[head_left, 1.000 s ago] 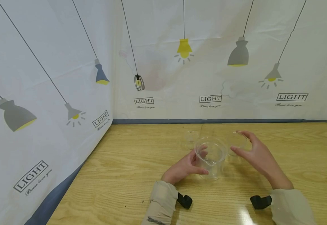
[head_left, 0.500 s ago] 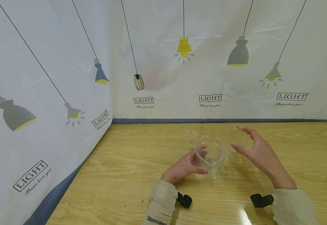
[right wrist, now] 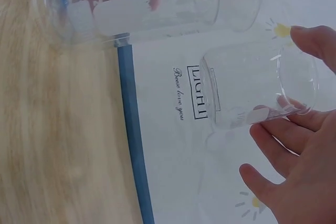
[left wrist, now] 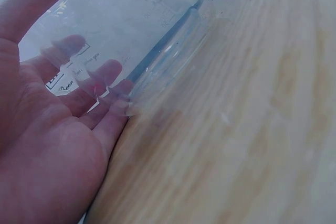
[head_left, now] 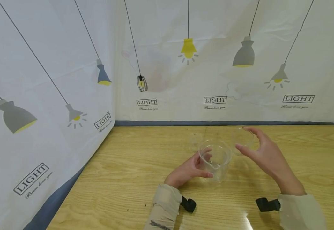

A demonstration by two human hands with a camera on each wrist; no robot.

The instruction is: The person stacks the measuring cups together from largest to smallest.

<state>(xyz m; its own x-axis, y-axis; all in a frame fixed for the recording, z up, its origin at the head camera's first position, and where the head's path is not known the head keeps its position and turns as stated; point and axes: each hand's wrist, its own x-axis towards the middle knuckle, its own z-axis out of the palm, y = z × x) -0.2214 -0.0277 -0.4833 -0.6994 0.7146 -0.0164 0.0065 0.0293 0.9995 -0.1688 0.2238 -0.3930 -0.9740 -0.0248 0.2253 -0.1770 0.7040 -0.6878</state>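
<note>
A large clear glass beaker [head_left: 220, 171] with a pouring lip stands upright on the table in the middle of the head view. My left hand [head_left: 187, 169] holds it from the left, thumb in front and fingers around its far side. To its right and a little behind, my right hand [head_left: 267, 156] grips a smaller clear beaker [head_left: 241, 143] near the rim, between thumb and fingers. That beaker [right wrist: 247, 87] is raised above the tabletop in the right wrist view, white print on its side. Behind the large beaker on the left stands a third, smallest clear vessel [head_left: 195, 142].
The wood-grain table [head_left: 112, 179] ends at a blue-grey edge strip [head_left: 161, 123] along the back. White cloth [head_left: 167, 64] printed with lamps hangs behind and to the left. A black wrist mount [head_left: 188, 204] sits at the left sleeve, another mount [head_left: 265, 204] at the right.
My right hand has lifted the smaller beaker slightly, and both sit a little higher in the head view. My left hand, the large beaker and the smallest vessel have stayed in place.
</note>
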